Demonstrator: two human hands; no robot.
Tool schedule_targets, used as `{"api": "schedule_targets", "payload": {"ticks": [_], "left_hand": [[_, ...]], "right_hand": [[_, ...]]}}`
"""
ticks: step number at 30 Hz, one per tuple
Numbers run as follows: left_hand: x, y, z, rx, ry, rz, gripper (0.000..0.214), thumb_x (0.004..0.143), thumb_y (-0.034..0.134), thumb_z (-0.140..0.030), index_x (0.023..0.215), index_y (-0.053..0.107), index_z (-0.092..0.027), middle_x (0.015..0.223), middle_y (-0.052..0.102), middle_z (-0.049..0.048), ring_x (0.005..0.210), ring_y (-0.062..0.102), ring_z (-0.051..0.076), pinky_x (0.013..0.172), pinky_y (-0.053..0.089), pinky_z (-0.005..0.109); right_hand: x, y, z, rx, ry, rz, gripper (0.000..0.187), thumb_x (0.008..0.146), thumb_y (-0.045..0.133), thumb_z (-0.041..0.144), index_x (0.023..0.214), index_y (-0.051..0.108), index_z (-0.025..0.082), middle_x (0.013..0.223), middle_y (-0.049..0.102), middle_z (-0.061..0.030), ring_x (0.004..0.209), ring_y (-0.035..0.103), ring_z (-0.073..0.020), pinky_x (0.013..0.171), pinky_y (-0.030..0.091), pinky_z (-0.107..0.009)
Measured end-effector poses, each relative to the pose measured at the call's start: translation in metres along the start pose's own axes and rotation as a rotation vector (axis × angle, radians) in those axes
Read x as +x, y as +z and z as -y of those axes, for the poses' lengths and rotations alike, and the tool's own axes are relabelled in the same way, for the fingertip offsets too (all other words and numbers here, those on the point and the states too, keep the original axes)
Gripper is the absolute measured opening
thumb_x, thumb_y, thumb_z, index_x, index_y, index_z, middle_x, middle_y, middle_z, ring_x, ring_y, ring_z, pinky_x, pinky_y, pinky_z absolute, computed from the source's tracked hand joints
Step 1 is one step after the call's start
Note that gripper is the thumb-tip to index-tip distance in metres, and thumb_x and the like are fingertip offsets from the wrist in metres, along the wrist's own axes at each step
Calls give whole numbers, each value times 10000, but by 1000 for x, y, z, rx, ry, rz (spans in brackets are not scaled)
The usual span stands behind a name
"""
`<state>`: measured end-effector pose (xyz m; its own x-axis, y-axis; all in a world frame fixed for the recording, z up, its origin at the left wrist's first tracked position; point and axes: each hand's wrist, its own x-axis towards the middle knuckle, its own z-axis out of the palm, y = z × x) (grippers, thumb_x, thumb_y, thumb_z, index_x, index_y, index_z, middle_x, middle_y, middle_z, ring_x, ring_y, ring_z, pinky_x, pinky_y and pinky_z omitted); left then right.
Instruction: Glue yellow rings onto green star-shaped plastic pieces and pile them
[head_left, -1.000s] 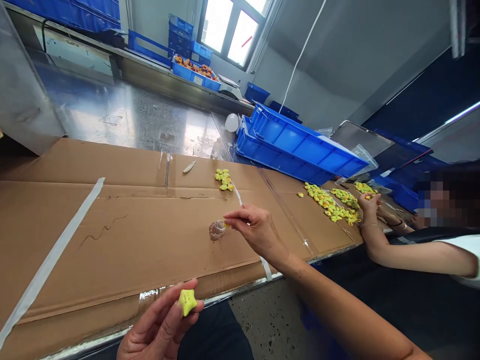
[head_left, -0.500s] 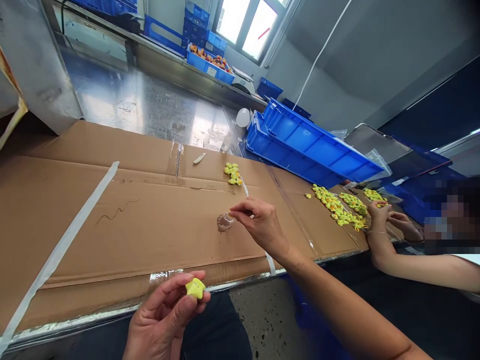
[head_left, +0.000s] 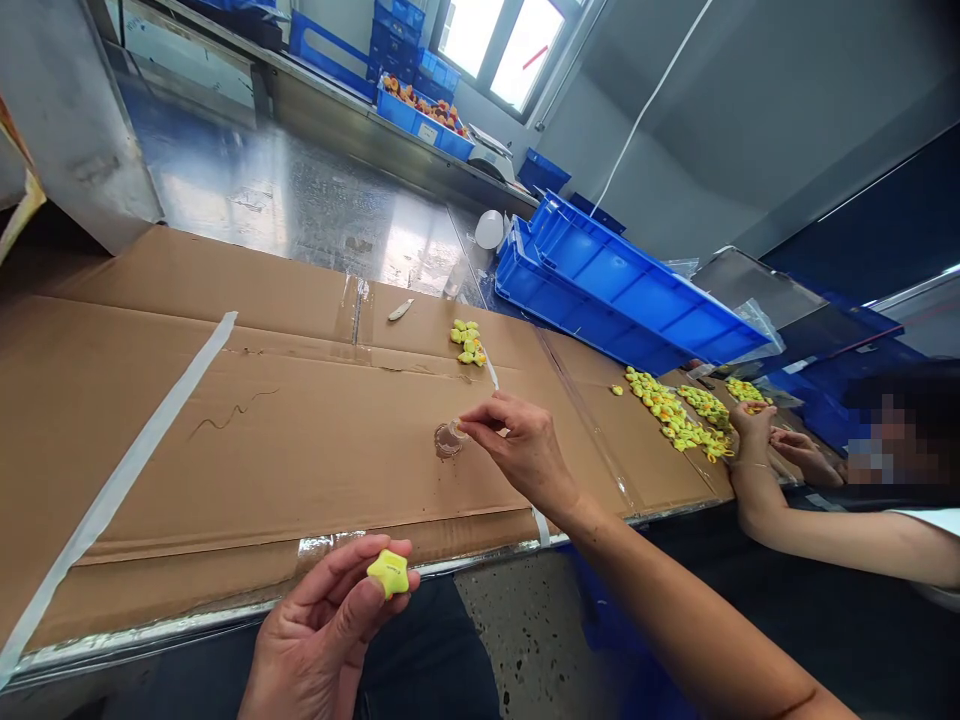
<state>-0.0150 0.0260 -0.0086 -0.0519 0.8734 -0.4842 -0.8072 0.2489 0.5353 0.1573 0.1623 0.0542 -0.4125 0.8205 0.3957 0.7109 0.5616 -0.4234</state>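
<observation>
Low in the view, my left hand (head_left: 322,620) pinches a small yellow star-shaped piece (head_left: 388,573) between thumb and fingers, its flat face with a small dark mark turned up. Over the cardboard, my right hand (head_left: 521,440) is closed in a pinch at the edge of a small clear cup or dish (head_left: 448,440). A tiny orange-yellow spot shows at those fingertips, too small to name. Whether the fingers grip the cup itself I cannot tell. Behind it lies a small cluster of yellow pieces (head_left: 468,342) with orange bits.
Cardboard (head_left: 315,450) covers the table, with white tape (head_left: 150,460) across it. Stacked blue crates (head_left: 622,290) stand at the back right. Beside more yellow pieces (head_left: 667,405), a co-worker's hands (head_left: 772,440) are at work. A pale slim object (head_left: 400,310) lies behind.
My left hand has turned the yellow star slightly, so more of its face shows. My right hand stays at the clear cup, which sits less visibly beside the fingers.
</observation>
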Motion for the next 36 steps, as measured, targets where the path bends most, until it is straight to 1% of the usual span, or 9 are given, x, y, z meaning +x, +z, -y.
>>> {"api": "schedule_targets", "payload": {"ticks": [6, 11, 15, 17, 21, 26, 28, 31, 36], "left_hand": [[-2, 2, -1, 16, -4, -11, 261, 558, 843, -237, 791, 754, -162, 888, 765, 103, 688, 700, 186, 653, 570, 215], [-1, -1, 0, 13, 13, 3, 250, 548, 850, -230, 772, 754, -174, 879, 769, 90, 688, 699, 176, 652, 568, 206], [0, -3, 1, 7, -19, -23, 327, 532, 859, -223, 840, 758, -184, 899, 769, 100, 723, 711, 187, 670, 566, 198], [-1, -3, 1, 13, -17, -19, 310, 530, 860, -228, 819, 758, -177, 916, 766, 104, 733, 713, 196, 684, 566, 203], [0, -2, 2, 57, -16, -13, 276, 513, 864, -258, 749, 746, -174, 884, 769, 103, 670, 708, 201, 629, 575, 228], [3, 13, 0, 92, 109, -123, 424, 402, 881, -350, 763, 737, -180, 768, 761, 81, 653, 699, 258, 569, 587, 318], [4, 20, -2, 99, 155, -147, 468, 387, 873, -396, 780, 734, -183, 757, 755, 80, 676, 699, 278, 572, 587, 343], [5, 26, -3, 112, 173, -143, 476, 386, 867, -413, 781, 731, -184, 754, 751, 81, 696, 698, 286, 586, 585, 351], [3, 16, 1, 122, 117, -85, 402, 418, 873, -341, 761, 738, -181, 783, 754, 81, 702, 699, 273, 617, 585, 338]], "right_hand": [[0, 0, 1, 31, 25, -21, 166, 785, 652, 58, 690, 669, 193, 668, 619, 3, 663, 575, -159, 626, 391, -256], [0, -2, 0, 120, 69, -11, 158, 774, 655, 69, 687, 691, 196, 670, 614, 4, 651, 558, -149, 626, 381, -257], [-1, -9, 0, 252, 187, -9, 81, 752, 690, 134, 691, 704, 186, 652, 632, -3, 610, 547, -143, 586, 393, -254], [0, -14, 0, 350, 274, 7, 49, 753, 700, 196, 714, 704, 166, 614, 631, -8, 555, 540, -135, 533, 406, -244], [3, -23, -3, 551, 404, 41, 165, 733, 726, 291, 705, 680, 135, 561, 596, 0, 499, 515, -112, 488, 425, -225], [3, -27, -6, 700, 472, 23, 203, 698, 751, 316, 701, 674, 129, 599, 601, -3, 491, 491, -88, 474, 412, -206], [3, -27, -6, 715, 477, -3, 199, 695, 754, 314, 707, 679, 131, 609, 605, -3, 501, 495, -87, 480, 411, -203], [3, -22, -5, 691, 467, -52, 179, 705, 751, 300, 708, 683, 134, 585, 598, 5, 521, 507, -93, 503, 415, -200], [1, -7, -9, 617, 444, -78, 174, 709, 750, 297, 712, 685, 136, 588, 604, 2, 526, 526, -111, 510, 425, -219]]}}
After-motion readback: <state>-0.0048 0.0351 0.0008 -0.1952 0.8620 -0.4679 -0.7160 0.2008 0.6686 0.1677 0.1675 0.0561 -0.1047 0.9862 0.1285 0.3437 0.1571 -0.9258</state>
